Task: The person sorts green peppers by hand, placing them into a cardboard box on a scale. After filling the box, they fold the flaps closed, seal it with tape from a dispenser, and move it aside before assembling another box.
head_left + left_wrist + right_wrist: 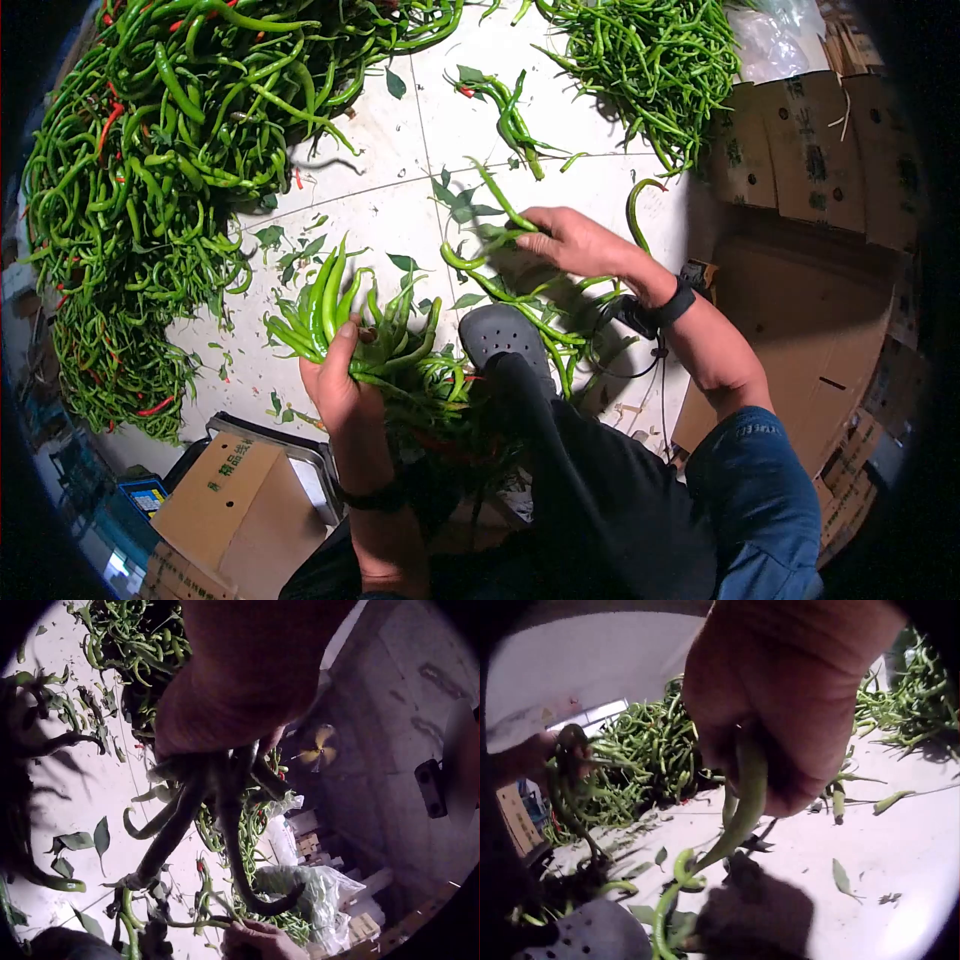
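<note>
My left hand (340, 385) grips a bunch of long green chili peppers (328, 300), its thumb laid across them and the tips fanning away. Dark pepper ends (244, 870) hang below that hand in the left wrist view. Over the floor to the right, my right hand (583, 243) holds a green chili pepper (750, 791), its fingers curled round it in the right wrist view. Loose chili peppers (535, 318) lie on the floor just below this hand. A few more peppers (512, 120) rest farther off on the pale tiles.
A large heap of chili peppers (150, 190) covers the left side; another pile (655, 70) lies at the back right. A grey clog (490, 330) stands between the hands. Cardboard boxes (795, 150) line the right, and one box (220, 490) sits at lower left. Leaves (460, 205) litter the tiles.
</note>
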`<state>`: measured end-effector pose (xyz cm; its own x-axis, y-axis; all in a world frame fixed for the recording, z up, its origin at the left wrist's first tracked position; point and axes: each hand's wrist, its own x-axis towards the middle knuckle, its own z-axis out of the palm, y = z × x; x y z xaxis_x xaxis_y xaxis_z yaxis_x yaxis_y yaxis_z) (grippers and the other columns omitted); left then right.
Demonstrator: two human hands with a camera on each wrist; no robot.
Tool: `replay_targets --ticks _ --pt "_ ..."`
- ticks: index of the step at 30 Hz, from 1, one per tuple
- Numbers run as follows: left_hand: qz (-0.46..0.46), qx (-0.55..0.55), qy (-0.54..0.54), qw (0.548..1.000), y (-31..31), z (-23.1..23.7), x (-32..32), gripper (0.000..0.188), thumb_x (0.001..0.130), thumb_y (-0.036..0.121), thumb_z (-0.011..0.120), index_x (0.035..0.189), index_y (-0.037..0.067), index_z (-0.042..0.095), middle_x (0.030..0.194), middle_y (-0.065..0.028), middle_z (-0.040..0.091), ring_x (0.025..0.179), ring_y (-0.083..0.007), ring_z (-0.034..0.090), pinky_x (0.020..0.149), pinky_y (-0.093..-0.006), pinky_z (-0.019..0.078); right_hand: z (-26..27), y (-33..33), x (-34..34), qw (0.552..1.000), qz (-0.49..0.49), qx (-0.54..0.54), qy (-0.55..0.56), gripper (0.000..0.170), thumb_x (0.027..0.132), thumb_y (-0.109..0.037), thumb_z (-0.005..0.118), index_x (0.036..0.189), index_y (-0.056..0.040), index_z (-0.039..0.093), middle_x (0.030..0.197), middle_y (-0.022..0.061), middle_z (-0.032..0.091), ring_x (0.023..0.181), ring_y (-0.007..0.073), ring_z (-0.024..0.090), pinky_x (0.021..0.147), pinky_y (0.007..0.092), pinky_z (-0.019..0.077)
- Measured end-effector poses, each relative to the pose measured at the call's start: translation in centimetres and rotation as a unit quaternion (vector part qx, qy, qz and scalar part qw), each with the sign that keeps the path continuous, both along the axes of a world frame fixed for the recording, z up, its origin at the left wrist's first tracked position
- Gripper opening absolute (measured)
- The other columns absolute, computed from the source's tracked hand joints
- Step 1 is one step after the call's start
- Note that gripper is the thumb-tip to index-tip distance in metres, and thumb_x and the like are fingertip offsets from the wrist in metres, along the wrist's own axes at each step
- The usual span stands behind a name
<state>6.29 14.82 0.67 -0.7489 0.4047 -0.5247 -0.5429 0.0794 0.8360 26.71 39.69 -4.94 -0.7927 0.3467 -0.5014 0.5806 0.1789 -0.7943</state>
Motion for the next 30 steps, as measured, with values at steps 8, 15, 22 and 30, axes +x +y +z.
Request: replay_targets --ticks 8,15,22,30 --pt "-0.012 0.01 -0.038 0.999 0.3 0.2 0.3 0.043 0.091 -0.001 0.059 0.134 -0.002 0.053 0.109 -0.0107 0.066 0.089 -0.0161 0.061 0.081 -0.0305 0.0511 -0.9 -1.3 -1.8 0.987 -0.021 0.161 -0.009 0.03 0.088 -0.024 0.063 0.099 0.0037 0.063 0.081 0.0278 0.067 0.08 0.0446 0.066 0.075 0.0514 0.0527" --pt "-0.045 -0.053 0.0 0.998 0.2 -1.6 2.0 0.043 0.094 0.0 0.062 0.135 -0.002 0.051 0.113 -0.0091 0.064 0.086 -0.0146 0.06 0.079 -0.0295 0.0511 3.7 -5.5 -5.3 0.945 -0.067 0.312 0.067 0.027 0.092 -0.029 0.065 0.089 -0.0035 0.056 0.07 0.0179 0.06 0.068 0.0406 0.061 0.062 0.0497 0.0487" --pt "-0.005 0.081 -0.029 0.996 0.5 -1.9 3.2 0.039 0.099 0.005 0.055 0.137 -0.003 0.048 0.117 -0.0099 0.063 0.103 -0.0179 0.062 0.089 -0.0313 0.0508 4.7 -13.3 -8.3 0.901 0.054 0.398 0.166 0.012 0.075 -0.014 0.063 0.083 -0.0078 0.058 0.075 0.0069 0.053 0.077 0.0256 0.058 0.07 0.0406 0.0445" --pt "-0.052 0.006 -0.127 0.991 1.0 0.6 2.7 0.039 0.095 0.007 0.054 0.133 -0.004 0.051 0.116 -0.0105 0.062 0.105 -0.0193 0.062 0.09 -0.0317 0.05 4.9 -12.8 -6.5 0.913 0.019 0.232 0.336 0.039 0.071 -0.019 0.074 0.104 0.0013 0.064 0.117 0.0153 0.057 0.114 0.0313 0.054 0.097 0.039 0.0416"
